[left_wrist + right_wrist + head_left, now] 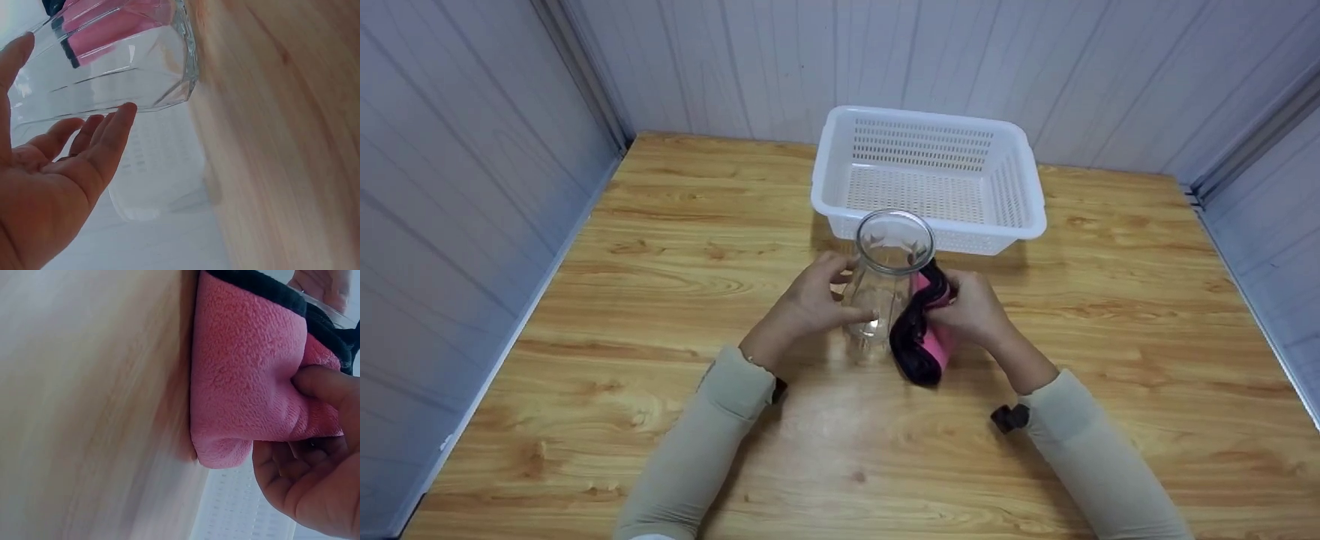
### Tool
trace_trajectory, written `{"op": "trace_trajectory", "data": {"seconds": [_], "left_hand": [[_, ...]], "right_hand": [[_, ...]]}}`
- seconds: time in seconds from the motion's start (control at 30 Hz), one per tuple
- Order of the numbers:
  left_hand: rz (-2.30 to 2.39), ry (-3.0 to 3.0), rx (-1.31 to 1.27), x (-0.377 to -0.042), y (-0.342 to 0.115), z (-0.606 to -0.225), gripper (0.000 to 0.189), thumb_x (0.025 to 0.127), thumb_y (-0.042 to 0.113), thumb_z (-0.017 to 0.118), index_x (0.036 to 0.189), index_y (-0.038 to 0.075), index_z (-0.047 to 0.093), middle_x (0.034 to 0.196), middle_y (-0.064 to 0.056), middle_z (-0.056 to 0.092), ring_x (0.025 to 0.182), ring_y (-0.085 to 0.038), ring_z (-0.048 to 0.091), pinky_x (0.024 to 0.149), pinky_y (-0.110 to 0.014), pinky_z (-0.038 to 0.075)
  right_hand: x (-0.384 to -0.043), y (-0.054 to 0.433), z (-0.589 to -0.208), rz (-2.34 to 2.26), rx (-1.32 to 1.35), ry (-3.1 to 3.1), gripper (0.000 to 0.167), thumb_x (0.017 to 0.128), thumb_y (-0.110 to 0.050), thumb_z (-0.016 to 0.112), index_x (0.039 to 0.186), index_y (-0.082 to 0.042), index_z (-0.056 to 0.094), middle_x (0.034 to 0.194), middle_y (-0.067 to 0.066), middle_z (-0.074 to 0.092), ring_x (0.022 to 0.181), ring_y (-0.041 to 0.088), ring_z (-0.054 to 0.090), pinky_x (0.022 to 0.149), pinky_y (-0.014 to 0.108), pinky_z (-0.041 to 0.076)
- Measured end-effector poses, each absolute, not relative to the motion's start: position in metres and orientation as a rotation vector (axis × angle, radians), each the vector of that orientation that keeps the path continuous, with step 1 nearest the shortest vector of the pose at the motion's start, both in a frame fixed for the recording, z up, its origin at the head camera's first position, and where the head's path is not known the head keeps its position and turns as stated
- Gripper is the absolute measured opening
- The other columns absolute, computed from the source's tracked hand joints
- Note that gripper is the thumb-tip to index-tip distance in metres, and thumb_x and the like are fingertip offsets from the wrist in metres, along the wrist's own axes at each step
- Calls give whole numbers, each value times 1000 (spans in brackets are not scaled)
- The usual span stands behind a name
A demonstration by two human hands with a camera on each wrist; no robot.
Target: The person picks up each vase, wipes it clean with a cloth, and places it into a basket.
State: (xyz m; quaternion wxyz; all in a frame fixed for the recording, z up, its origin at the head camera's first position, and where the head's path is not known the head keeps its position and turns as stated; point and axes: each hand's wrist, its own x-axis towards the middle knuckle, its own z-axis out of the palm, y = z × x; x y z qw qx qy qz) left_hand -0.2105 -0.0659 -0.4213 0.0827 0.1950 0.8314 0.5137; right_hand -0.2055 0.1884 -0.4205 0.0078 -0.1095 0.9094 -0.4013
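A clear glass vase (877,300) with a round rim and a faceted base stands upright on the table. My left hand (814,296) is at its left side, thumb in front and the other fingers behind. In the left wrist view those fingers (126,115) lie fairly straight along the glass, and I cannot tell how firmly they touch. To the vase's right, my right hand (971,307) pinches a folded pink cloth (247,360) with black edging, thumb on one face and fingers curled beneath. The cloth's lower edge reaches the tabletop.
Behind the vase, a white plastic basket (926,225) with slotted sides stands near the back wall. Its front rim is close to the vase's mouth. Pale panel walls (780,67) border the wooden table (622,337) at the back and both sides.
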Motion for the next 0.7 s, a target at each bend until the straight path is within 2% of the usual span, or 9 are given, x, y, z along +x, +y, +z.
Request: {"op": "trace_trajectory", "data": {"seconds": [0.13,0.33,0.5,0.7], "left_hand": [[1497,2529,561,-210,-63,-422,72,67,23,89,129,9,54,125,-7,48,122,-29,55,96,-32,55],[1406,2600,545,-213,-63,-421,72,70,24,87,133,13,54,122,-2,54,117,-20,58,97,-26,54],[1407,2575,584,-216,-66,-420,78,71,21,86,138,13,50,126,-4,59,118,-19,57,99,-28,53],[1451,2517,553,-217,-68,-419,83,72,16,85,143,14,43,135,-8,58,126,-22,54,105,-35,49]], "right_hand": [[-204,188,-420,-1329,-341,2827,23,69,-6,79,88,-1,68,80,11,69,72,17,61,63,23,54],[-204,186,-416,-1456,-362,2818,22,68,-4,79,88,-1,69,77,10,69,69,12,61,63,20,55],[-205,185,-406,-1574,-447,2790,15,70,-1,78,81,0,67,71,3,64,66,7,57,60,19,53],[-207,184,-389,-1703,-507,2707,12,74,3,74,84,3,67,72,-4,63,70,5,58,62,17,53]]}}
